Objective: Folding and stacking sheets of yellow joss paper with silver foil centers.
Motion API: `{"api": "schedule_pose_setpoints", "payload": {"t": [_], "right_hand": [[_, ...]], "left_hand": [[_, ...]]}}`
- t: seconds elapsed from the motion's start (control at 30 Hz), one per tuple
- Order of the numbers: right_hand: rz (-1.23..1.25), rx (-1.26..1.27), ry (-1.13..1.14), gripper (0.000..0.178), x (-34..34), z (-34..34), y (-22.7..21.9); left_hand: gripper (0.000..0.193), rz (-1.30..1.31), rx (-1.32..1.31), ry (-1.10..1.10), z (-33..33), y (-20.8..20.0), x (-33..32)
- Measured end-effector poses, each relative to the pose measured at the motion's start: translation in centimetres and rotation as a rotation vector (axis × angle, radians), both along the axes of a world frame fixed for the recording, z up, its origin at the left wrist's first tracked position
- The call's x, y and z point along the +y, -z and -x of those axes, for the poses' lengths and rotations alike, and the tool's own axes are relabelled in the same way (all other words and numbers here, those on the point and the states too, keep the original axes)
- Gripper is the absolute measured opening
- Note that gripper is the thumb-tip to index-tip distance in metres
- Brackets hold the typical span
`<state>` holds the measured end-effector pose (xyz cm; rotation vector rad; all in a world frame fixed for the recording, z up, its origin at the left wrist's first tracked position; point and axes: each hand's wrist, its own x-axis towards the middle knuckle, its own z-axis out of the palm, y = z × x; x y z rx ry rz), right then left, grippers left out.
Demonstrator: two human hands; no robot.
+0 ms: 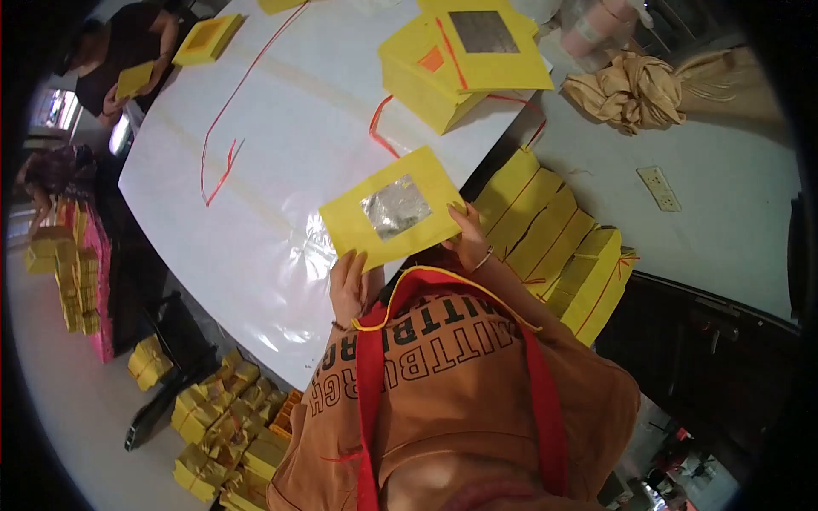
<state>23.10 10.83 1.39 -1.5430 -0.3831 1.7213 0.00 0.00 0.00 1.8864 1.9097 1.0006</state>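
1. Two bare hands share one yellow sheet (390, 209) here: the left hand (349, 285) has its fingers over the near edge at the left corner, its thumb unclear, while the right hand (467, 234) pinches the right end, thumb on top.

2. Some of the work looks finished: tied yellow bundles (545, 221) sit in a row beside the table (170, 170), red cord around them, and more yellow bundles (230, 426) lie in a heap at lower left.

3. Plenty looks left, I'd judge: a thick yellow stack (426, 94) stands on the far side of the table, with a loose-looking top sheet (524, 72) askew on it. Whether that stack is bound, I can't tell.

4. A long red cord (204, 162) trails over the white surface, around nothing, so that tie seems not yet made.

5. And the sheet itself? It's right in the grip, tilted at the near edge of the table, silver patch (398, 207) facing up and lying between the hands, touched by neither. Whether it is one layer or several, or touches the tabletop underneath, I can't tell.
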Motion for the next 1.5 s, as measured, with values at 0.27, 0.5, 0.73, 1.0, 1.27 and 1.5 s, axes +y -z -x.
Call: {"api": "schedule_pose_setpoints", "payload": {"t": [0.27, 0.5, 0.73, 1.0, 1.27, 1.5], "right_hand": [[-0.383, -0.075, -0.053, 0.056, 3.2, -0.7, 0.0], [-0.482, -0.280, 0.146, 0.049, 9.9, -5.6, -0.7], [-0.522, 0.007, 0.049, 0.049, 22.0, -13.5, -7.7], [-0.721, 0.182, 0.081, 0.034, 20.1, -9.5, -10.0], [-0.721, 0.557, 0.415, 0.026, 18.5, -2.5, -10.8], [-0.730, 0.673, 0.371, 0.023, 18.1, -2.5, -12.6]], "left_hand": [[0.033, -0.038, -0.012, 0.031, -1.8, -2.7, 4.0], [0.042, 0.124, 0.317, 0.118, -2.6, -3.9, 4.1], [0.044, 0.069, -0.537, 0.262, -6.7, -13.1, 19.7], [0.040, 0.076, -0.676, 0.180, -10.1, -13.7, 27.9], [0.039, -0.153, -0.549, 0.006, -7.5, -15.3, 33.0], [0.053, 0.437, -0.988, 0.116, -6.2, -17.8, 35.3]]}}
